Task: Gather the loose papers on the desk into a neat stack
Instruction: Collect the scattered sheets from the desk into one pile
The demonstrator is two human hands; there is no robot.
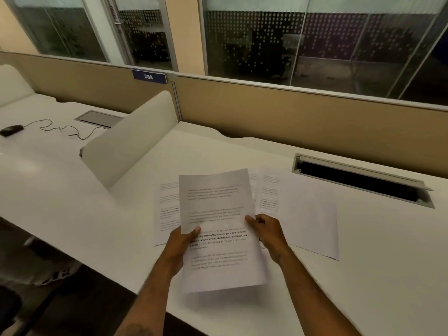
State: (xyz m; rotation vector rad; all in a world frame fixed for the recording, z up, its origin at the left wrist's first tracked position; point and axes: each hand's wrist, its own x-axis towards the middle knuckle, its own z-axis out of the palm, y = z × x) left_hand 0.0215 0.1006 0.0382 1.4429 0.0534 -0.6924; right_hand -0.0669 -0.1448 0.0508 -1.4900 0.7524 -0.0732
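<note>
White desk (pixel 363 275) — 2 hands' grip on printed sheets (pixel 219 229), approx. 3 loose papers (pixel 308 219) flat behind.

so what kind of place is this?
Most likely an open-plan office. A numbered plate reading 386 sits on the tan partition, white desks have cable hatches, and glass walls run behind. Both hands hold printed sheets.

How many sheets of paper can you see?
4, perhaps more hidden: a held sheet in both hands, a left sheet on the desk, a right sheet, another peeking between.
</note>
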